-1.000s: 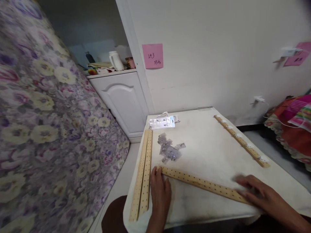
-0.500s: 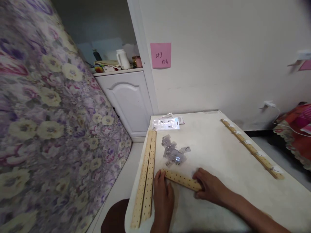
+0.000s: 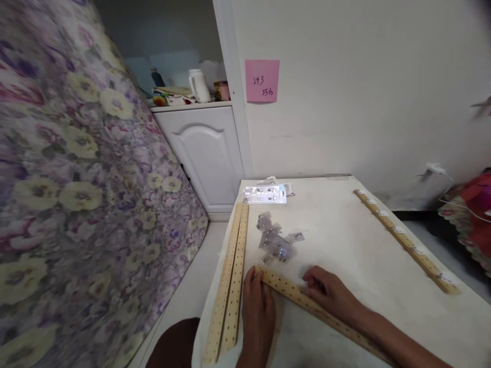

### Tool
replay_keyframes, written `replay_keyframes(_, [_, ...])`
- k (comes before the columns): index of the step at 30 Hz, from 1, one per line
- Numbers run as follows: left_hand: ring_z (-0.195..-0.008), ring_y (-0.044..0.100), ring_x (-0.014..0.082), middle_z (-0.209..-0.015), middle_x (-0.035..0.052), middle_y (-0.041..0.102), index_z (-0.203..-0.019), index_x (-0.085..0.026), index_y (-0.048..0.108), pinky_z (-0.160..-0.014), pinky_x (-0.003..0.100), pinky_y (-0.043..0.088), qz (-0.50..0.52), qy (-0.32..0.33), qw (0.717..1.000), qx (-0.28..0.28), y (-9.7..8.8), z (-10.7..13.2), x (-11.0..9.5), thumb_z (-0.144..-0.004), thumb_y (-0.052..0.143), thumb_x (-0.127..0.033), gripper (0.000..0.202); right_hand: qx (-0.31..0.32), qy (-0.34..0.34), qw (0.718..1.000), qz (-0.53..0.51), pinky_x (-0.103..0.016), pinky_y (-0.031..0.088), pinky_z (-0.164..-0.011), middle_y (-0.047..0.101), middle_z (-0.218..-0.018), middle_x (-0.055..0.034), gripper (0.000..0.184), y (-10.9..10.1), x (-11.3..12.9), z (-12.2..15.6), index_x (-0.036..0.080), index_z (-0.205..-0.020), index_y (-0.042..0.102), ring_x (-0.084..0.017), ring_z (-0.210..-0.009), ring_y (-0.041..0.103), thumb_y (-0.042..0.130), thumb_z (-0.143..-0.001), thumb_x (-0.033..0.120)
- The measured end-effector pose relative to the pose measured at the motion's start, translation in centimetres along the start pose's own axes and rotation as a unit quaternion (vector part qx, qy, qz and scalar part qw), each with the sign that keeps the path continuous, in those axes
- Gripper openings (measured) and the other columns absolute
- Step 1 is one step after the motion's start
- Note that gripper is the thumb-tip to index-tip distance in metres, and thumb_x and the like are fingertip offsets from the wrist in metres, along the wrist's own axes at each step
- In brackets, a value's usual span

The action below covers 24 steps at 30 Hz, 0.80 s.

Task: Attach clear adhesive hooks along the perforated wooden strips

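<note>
A long perforated wooden strip [image 3: 291, 292] lies slanted across the near part of a white table [image 3: 345, 240]. My left hand [image 3: 259, 305] rests at its left end, fingers flat and pressed on the strip. My right hand [image 3: 330, 294] lies on the strip a little further right, fingers curled down over it. Just beyond both hands sits a pile of small clear plastic packets [image 3: 276, 240] with metal bits inside.
Two more perforated strips [image 3: 230, 286] lie side by side along the table's left edge. Another strip with white discs [image 3: 406, 240] lies at the right. A clear blister pack [image 3: 265, 193] is at the far edge. A floral mattress [image 3: 76, 184] stands at the left, a white cabinet [image 3: 207, 153] behind.
My right hand has slid left along the strip from its right end to near the left end. The left hand has stayed at the left end. The camera has shifted a little.
</note>
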<state>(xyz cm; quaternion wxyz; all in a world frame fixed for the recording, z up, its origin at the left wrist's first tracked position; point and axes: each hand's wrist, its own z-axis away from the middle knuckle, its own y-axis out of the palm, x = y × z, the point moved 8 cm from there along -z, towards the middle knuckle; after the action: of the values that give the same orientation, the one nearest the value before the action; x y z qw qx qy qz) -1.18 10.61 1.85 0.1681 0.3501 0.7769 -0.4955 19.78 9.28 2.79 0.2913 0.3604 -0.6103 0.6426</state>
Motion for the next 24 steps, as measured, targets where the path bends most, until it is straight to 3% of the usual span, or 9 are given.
replay_keyframes(5, [-0.131, 0.036, 0.0265, -0.139, 0.0146, 0.039, -0.129, -0.017, 0.044, -0.106, 0.051, 0.036, 0.000, -0.006, 1.000, 0.000, 0.0, 0.1, 0.1, -0.088, 0.042, -0.016, 0.041, -0.116, -0.026, 0.992, -0.031, -0.029, 0.041, -0.065, 0.059, -0.075, -0.0011, 0.016, -2.3, -0.1, -5.6, 0.020, -0.090, 0.062, -0.017, -0.069, 0.054, 0.052, -0.081, 0.029])
replay_keyframes(10, [-0.129, 0.039, 0.0267, -0.137, 0.0146, 0.042, -0.127, -0.017, 0.047, -0.104, 0.050, 0.039, -0.001, -0.005, 1.000, -0.015, 0.0, 0.3, 0.3, -0.088, 0.042, -0.016, 0.039, -0.142, -0.008, 0.988, -0.051, -0.028, 0.040, -0.064, 0.057, -0.073, 0.0003, 0.013, -1.0, -0.7, -9.0, 0.020, -0.081, 0.062, -0.016, -0.066, 0.051, 0.060, -0.069, 0.023])
replay_keyframes(13, [-0.129, 0.039, 0.0267, -0.137, 0.0146, 0.042, -0.128, -0.017, 0.046, -0.104, 0.051, 0.038, 0.002, -0.001, 1.000, -0.016, 0.0, 0.2, 0.3, -0.088, 0.042, -0.017, 0.040, -0.148, 0.013, 0.986, -0.079, -0.026, 0.038, -0.060, 0.055, -0.064, 0.0020, 0.004, -1.0, -1.5, -9.0, 0.019, -0.069, 0.057, -0.015, -0.061, 0.050, 0.058, -0.069, 0.024])
replay_keyframes(18, [-0.129, 0.038, 0.0270, -0.136, 0.0160, 0.041, -0.128, -0.015, 0.045, -0.105, 0.052, 0.037, -0.003, -0.003, 1.000, -0.004, 0.2, 0.0, 0.4, -0.088, 0.041, -0.015, 0.040, -0.164, 0.053, 0.975, -0.142, -0.023, 0.036, -0.050, 0.052, -0.053, 0.0045, 0.012, -2.9, -2.8, -7.4, 0.020, -0.065, 0.050, -0.012, -0.051, 0.047, 0.055, -0.072, 0.029])
replay_keyframes(24, [-0.125, 0.041, 0.0267, -0.131, 0.0154, 0.044, -0.120, -0.014, 0.051, -0.104, 0.052, 0.037, 0.022, 0.008, 1.000, -0.017, -0.2, -0.1, 0.0, -0.089, 0.042, -0.018, 0.032, -0.144, 0.060, 0.964, -0.215, -0.020, 0.032, -0.040, 0.049, -0.044, 0.0069, 0.014, -3.5, -1.5, -5.2, 0.020, -0.069, 0.050, -0.010, -0.039, 0.043, 0.055, -0.074, 0.033])
